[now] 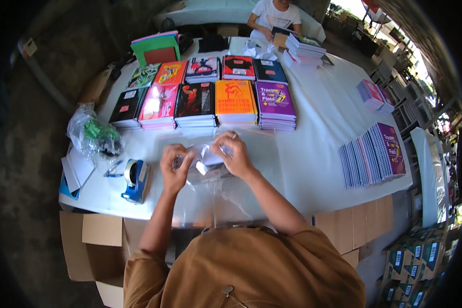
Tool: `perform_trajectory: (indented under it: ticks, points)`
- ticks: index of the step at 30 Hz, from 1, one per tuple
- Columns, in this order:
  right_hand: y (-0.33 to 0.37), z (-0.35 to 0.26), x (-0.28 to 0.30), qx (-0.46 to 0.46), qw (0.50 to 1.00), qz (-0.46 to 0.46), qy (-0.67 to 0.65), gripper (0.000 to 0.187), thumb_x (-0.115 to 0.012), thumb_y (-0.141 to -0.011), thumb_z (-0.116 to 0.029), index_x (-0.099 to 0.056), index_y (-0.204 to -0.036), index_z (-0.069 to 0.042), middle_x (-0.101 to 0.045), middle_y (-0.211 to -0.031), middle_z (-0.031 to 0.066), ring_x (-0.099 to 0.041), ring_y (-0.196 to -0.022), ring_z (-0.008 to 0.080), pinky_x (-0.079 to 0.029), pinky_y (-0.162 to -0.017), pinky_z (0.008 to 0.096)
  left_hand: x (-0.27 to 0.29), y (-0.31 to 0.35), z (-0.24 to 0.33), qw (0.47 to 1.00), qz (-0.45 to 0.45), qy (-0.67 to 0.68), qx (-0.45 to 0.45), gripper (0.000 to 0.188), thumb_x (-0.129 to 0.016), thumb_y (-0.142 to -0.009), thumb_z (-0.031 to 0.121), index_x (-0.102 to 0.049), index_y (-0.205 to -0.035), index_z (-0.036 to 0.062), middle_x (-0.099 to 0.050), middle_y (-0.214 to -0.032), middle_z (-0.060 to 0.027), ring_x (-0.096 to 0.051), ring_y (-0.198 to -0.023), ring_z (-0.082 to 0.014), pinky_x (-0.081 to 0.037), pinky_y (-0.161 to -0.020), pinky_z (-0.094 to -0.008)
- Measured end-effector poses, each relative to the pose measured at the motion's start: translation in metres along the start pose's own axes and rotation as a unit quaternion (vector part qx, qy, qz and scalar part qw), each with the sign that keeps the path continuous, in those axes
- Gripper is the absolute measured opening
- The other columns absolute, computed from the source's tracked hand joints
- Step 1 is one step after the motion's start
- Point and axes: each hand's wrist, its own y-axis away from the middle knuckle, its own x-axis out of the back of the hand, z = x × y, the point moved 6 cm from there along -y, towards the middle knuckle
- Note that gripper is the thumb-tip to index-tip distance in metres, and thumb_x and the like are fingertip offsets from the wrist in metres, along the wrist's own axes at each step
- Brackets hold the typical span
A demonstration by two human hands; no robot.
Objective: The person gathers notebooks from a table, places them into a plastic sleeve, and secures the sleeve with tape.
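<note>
My left hand [175, 167] and my right hand [233, 155] are raised over the near middle of the table, a little apart. Between them is a sheet or bag of clear plastic [214, 191], hanging down toward the table's front edge. The fingers of both hands are closed in a pinch on its upper part. Bright glare and a white patch show between the hands, so the plastic's exact shape is hard to make out. Just beyond stand stacks of notebooks in two rows, among them an orange-covered stack [236, 98] and a purple-covered stack [275, 100].
A blue tape dispenser [135, 180] stands on the left, near a clear bag with green items [93, 131]. Purple spiral notebooks [373, 155] lie in a leaning row at right. An open cardboard box [95, 246] is below the table. Across it sits a person [275, 19] beside stacked books.
</note>
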Motion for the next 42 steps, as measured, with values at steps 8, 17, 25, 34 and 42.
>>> perform_trajectory:
  ticks: [8, 17, 25, 34, 42]
  points:
    - [-0.058, -0.052, 0.062, 0.083, 0.953, 0.267, -0.114, 0.020, -0.055, -0.090, -0.016, -0.055, -0.076, -0.002, -0.055, -0.072, 0.0013, -0.045, -0.058, 0.0058, -0.034, -0.050, 0.0218, 0.040, -0.077, 0.066, 0.983, 0.153, 0.066, -0.072, 0.022, -0.050, -0.092, 0.021, -0.056, -0.085, 0.0009, -0.048, -0.072, 0.0001, -0.037, -0.056, -0.0053, -0.030, -0.051, -0.0199]
    - [0.020, -0.029, 0.039, 0.044, 0.978, 0.202, 0.037, 0.058, -0.065, -0.080, -0.041, -0.043, -0.115, -0.001, -0.056, -0.094, 0.0080, -0.054, -0.085, 0.0181, -0.041, -0.085, 0.0348, 0.029, 0.021, -0.067, 0.966, -0.040, 0.171, 0.187, 0.086, -0.063, -0.074, 0.058, -0.033, -0.131, 0.0013, -0.046, -0.122, -0.0143, -0.049, -0.110, -0.0202, -0.038, -0.094, -0.0347]
    - [0.003, 0.009, -0.008, -0.133, 0.951, 0.045, -0.276, 0.070, -0.083, -0.065, -0.021, -0.042, -0.117, -0.001, -0.054, -0.108, 0.0076, -0.054, -0.098, 0.0175, -0.042, -0.088, 0.0304, -0.005, 0.005, -0.027, 0.967, 0.029, 0.185, 0.171, 0.074, -0.080, -0.065, 0.026, -0.038, -0.120, 0.0000, -0.056, -0.107, -0.0102, -0.056, -0.096, -0.0190, -0.044, -0.087, -0.0317]
    - [0.030, -0.008, 0.013, -0.033, 0.932, 0.310, 0.186, 0.070, -0.072, -0.075, -0.017, -0.029, -0.128, 0.002, -0.044, -0.114, 0.0148, -0.043, -0.105, 0.0279, -0.031, -0.095, 0.0395, -0.007, 0.015, -0.054, 0.965, 0.020, 0.117, 0.232, 0.078, -0.077, -0.067, 0.036, -0.037, -0.124, -0.0005, -0.051, -0.112, -0.0132, -0.049, -0.106, -0.0209, -0.039, -0.091, -0.0330]
    - [0.038, -0.046, -0.063, 0.128, 0.946, -0.156, 0.253, 0.049, -0.049, -0.088, -0.026, -0.042, -0.128, 0.002, -0.033, -0.139, 0.0183, -0.032, -0.129, 0.0340, -0.021, -0.105, 0.0483, -0.009, 0.017, -0.034, 0.976, 0.042, 0.139, 0.162, 0.077, -0.065, -0.080, 0.040, -0.030, -0.134, -0.0017, -0.044, -0.123, -0.0171, -0.042, -0.116, -0.0228, -0.033, -0.098, -0.0316]
